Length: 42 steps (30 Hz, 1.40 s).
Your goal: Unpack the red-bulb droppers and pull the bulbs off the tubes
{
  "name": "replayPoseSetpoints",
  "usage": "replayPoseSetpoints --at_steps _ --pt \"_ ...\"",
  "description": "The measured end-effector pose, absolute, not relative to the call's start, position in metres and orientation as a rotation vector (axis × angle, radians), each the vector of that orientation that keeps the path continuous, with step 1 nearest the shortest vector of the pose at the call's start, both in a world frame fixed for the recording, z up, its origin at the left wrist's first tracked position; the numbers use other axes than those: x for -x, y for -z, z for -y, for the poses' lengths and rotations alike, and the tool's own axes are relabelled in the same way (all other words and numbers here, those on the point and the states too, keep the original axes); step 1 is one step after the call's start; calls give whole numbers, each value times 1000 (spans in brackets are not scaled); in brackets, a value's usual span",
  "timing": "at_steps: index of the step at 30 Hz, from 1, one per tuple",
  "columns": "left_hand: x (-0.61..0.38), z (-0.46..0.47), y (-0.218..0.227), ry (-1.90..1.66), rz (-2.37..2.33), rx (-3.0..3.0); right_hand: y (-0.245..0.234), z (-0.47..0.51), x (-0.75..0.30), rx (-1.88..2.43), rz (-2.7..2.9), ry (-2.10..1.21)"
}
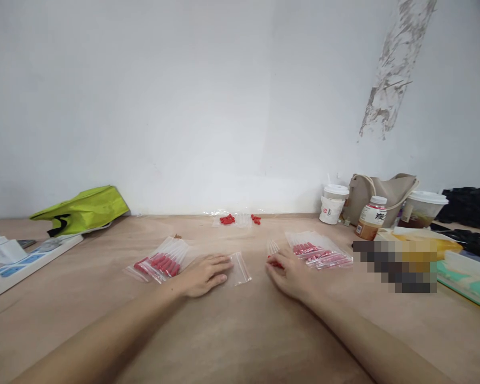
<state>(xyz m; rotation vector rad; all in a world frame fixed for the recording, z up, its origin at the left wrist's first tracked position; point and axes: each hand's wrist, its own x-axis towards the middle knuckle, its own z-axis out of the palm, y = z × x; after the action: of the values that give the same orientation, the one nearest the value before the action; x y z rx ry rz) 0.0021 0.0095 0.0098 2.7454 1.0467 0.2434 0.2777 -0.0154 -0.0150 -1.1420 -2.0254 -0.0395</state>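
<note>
My left hand (pixel 205 273) lies flat on the wooden table (pixel 240 330), fingers stretched out, resting on the edge of a small empty clear zip bag (pixel 240 268). To its left sits a pile of clear bags (pixel 162 261) filled with red-tipped tubes. My right hand (pixel 288 273) lies on the table with fingers curled over a few red-tipped clear tubes (pixel 272 250). Just right of it is another heap of filled bags (pixel 319 250). Far back by the wall lie loose red caps (pixel 227 219) and clear tubes.
A lime green bag (pixel 82 208) and a white power strip (pixel 28 260) with a charger sit at the left. At the right stand two lidded cups (pixel 335 203), a small bottle (pixel 371 217), a beige bag (pixel 384 194), a yellow packet and black items.
</note>
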Motion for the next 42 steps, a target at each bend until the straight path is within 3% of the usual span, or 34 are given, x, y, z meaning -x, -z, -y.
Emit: replayPoseSetpoints --at_steps 5,13,20,30,33,36,42 --pt "0 5 0 -43 -1214 -2716 8 33 -250 978 2393 -15" --pt "-37 4 -22 -554 -1666 -2387 17 31 -253 982 2572 -237" --pt "-40 -10 -16 -531 -1535 -2243 18 35 -254 969 2471 -96" --pt "97 -7 -73 -900 -1815 -1764 23 36 -255 1023 2391 -54" --pt "145 -13 -65 -996 -1806 -1822 22 36 -255 1011 2399 -58" --pt "169 -24 -46 -850 -1856 -1894 21 36 -254 1005 2405 -71" --pt "158 -18 -40 -738 -1774 -2558 23 35 -254 1007 2396 -86"
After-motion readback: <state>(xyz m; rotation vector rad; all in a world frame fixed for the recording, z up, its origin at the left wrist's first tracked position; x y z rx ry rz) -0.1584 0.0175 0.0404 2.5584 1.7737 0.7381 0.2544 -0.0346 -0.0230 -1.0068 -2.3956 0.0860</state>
